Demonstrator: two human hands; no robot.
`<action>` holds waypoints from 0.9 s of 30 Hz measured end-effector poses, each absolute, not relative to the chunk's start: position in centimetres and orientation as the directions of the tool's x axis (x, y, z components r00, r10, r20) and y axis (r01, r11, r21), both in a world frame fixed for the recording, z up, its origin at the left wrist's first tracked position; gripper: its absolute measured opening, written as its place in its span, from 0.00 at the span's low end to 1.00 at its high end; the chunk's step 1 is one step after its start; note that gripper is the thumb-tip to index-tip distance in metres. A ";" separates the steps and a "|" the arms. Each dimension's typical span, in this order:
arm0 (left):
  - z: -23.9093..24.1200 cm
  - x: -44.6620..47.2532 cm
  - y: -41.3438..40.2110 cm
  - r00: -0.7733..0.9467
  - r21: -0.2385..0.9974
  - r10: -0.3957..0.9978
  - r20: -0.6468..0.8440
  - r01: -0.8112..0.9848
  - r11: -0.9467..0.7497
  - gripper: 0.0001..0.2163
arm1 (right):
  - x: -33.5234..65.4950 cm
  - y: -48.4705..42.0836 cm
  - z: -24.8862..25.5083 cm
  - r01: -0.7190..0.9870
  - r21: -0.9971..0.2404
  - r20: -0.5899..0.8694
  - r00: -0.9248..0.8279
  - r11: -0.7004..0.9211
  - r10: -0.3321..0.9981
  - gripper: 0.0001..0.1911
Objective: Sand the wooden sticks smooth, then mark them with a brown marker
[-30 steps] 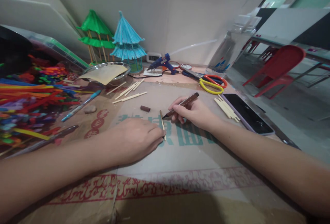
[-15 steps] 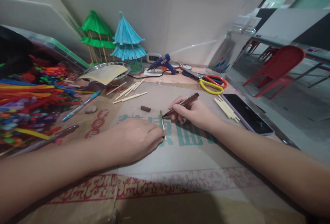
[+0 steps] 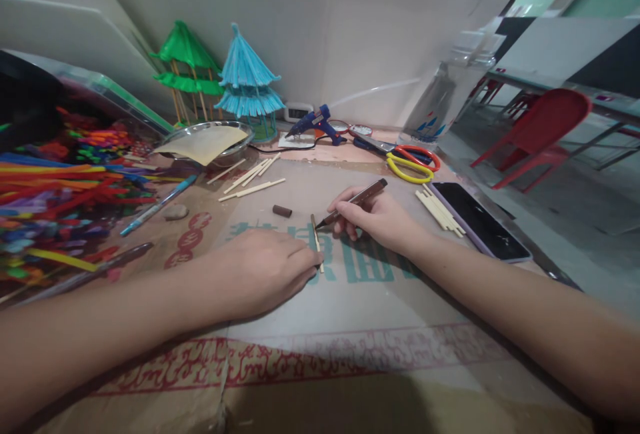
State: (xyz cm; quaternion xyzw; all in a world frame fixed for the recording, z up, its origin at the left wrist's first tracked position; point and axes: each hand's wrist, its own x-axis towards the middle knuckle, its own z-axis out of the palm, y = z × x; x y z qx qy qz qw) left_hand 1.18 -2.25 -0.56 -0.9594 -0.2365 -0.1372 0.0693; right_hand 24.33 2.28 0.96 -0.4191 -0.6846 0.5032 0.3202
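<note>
My right hand (image 3: 367,215) is closed round a brown marker pen (image 3: 356,202), its tip touching a thin wooden stick (image 3: 317,234). The far part of that stick is coloured brown; the near part is pale. My left hand (image 3: 273,261) pins the stick's near end with its fingertips, which are partly hidden under the hand. Just beyond lies the brown marker cap (image 3: 283,211). Several plain sticks (image 3: 253,189) lie farther back, and another bundle of sticks (image 3: 440,211) rests right of my right hand.
Coloured pipe cleaners (image 3: 55,214) heap at the left. At the back stand a green model pavilion (image 3: 185,47), a blue one (image 3: 245,67), a metal bowl (image 3: 240,147) and a glue gun (image 3: 317,124). Scissors (image 3: 410,166), a phone (image 3: 480,221) and a plastic bottle (image 3: 435,101) are at the right.
Almost nothing differs. The marker and my right hand have shifted very slightly to the right, with the tip still at the stick.
</note>
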 end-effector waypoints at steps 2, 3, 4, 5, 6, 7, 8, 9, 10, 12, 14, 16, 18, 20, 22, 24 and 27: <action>-0.5 1.2 -2.3 0.853 -0.072 0.425 0.303 0.465 -0.882 0.11 | 24.2 2.3 1.1 0.265 -0.953 0.036 -0.390 0.150 0.920 0.10; -0.5 1.2 -2.3 0.854 -0.073 0.419 0.308 0.460 -0.885 0.11 | 24.1 2.3 1.2 0.271 -0.950 0.042 -0.375 0.153 0.926 0.09; -0.4 1.2 -2.3 0.854 -0.074 0.415 0.313 0.458 -0.886 0.11 | 24.1 2.3 1.2 0.277 -0.949 0.043 -0.368 0.154 0.929 0.09; -0.4 1.3 -2.3 0.854 -0.075 0.414 0.316 0.457 -0.886 0.12 | 24.1 2.3 1.3 0.281 -0.947 0.042 -0.367 0.154 0.929 0.09; -0.3 1.3 -2.3 0.854 -0.075 0.413 0.318 0.457 -0.886 0.12 | 24.1 2.3 1.2 0.283 -0.947 0.040 -0.369 0.154 0.929 0.09; -0.3 1.3 -2.3 0.853 -0.077 0.412 0.319 0.457 -0.886 0.12 | 24.1 2.3 1.2 0.282 -0.947 0.041 -0.373 0.155 0.927 0.10; -0.3 1.3 -2.3 0.854 -0.079 0.411 0.319 0.456 -0.886 0.12 | 24.1 2.3 1.2 0.279 -0.947 0.044 -0.377 0.158 0.925 0.10; -0.2 1.3 -2.3 0.854 -0.081 0.410 0.320 0.456 -0.886 0.13 | 24.1 2.3 1.1 0.276 -0.948 0.047 -0.379 0.161 0.924 0.10; -0.2 1.3 -2.3 0.853 -0.083 0.409 0.323 0.456 -0.886 0.13 | 24.1 2.3 1.1 0.274 -0.948 0.047 -0.382 0.161 0.923 0.10; -0.3 1.3 -2.3 0.852 -0.081 0.409 0.328 0.456 -0.886 0.13 | 24.2 2.4 1.0 0.275 -0.949 0.040 -0.391 0.158 0.919 0.10; -0.3 1.3 -2.3 0.852 -0.074 0.408 0.329 0.454 -0.888 0.13 | 24.2 2.4 1.0 0.277 -0.949 0.026 -0.411 0.152 0.911 0.09; -0.3 1.3 -2.3 0.853 -0.071 0.409 0.324 0.453 -0.888 0.13 | 24.3 2.4 1.0 0.273 -0.951 0.011 -0.439 0.145 0.899 0.09; -0.3 1.3 -2.3 0.853 -0.073 0.412 0.319 0.456 -0.887 0.13 | 24.4 2.4 1.0 0.269 -0.955 -0.010 -0.461 0.129 0.887 0.08; -0.3 1.4 -2.3 0.850 -0.077 0.427 0.308 0.470 -0.879 0.13 | 24.4 2.4 1.0 0.265 -0.958 -0.031 -0.476 0.110 0.879 0.08; -0.3 1.4 -2.2 0.844 -0.076 0.446 0.297 0.487 -0.870 0.13 | 24.4 2.4 1.0 0.257 -0.961 -0.033 -0.480 0.104 0.876 0.08; -0.3 1.5 -2.2 0.838 -0.080 0.456 0.299 0.499 -0.863 0.13 | 24.4 2.3 1.1 0.253 -0.961 -0.016 -0.464 0.115 0.886 0.08; -0.2 1.5 -2.3 0.836 -0.119 0.434 0.336 0.495 -0.861 0.13 | 24.2 2.2 1.3 0.263 -0.956 0.016 -0.398 0.130 0.917 0.08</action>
